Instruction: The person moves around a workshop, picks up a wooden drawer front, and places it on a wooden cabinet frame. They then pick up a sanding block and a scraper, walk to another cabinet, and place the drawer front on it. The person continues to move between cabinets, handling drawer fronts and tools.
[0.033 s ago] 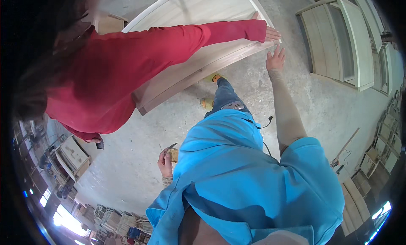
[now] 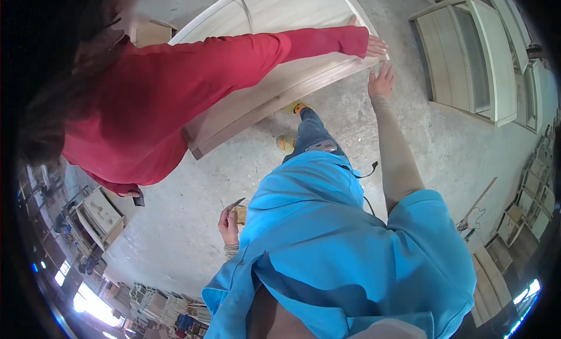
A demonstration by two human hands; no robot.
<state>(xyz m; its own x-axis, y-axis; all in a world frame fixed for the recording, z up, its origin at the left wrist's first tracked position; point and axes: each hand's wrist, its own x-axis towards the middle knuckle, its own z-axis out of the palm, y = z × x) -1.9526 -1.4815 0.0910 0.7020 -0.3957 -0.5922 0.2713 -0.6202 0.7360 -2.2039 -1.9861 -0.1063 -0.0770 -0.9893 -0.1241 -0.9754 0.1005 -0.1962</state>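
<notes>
The person looks down at their own body in a bright blue shirt (image 2: 345,251). Their right hand (image 2: 381,80) is stretched far out, with the fingers spread open and flat, and it holds nothing. It is at the lower edge of a big pale wooden door panel (image 2: 292,23), near one corner, and seems to touch it, but I cannot tell for sure. The panel lies tilted over the grey concrete floor (image 2: 175,222) and reaches up to the top of the picture. Their left hand (image 2: 228,225) is low, close to the blue shirt. Its fingers are curled shut around a small dark tool (image 2: 236,204) with a thin pointed end, together with a little yellow-brown piece; I cannot tell what kind of tool it is. Another person in a red top (image 2: 152,99) stands on the left and reaches across the panel. That person's hand (image 2: 374,47) lies flat on the panel near the same corner, just above the right hand. Below, the wearer's feet in yellow shoes (image 2: 286,142) stand on the floor just beside the panel's edge. A pale wooden window frame (image 2: 467,52) lies on the floor to the right, well apart from the panel.
</notes>
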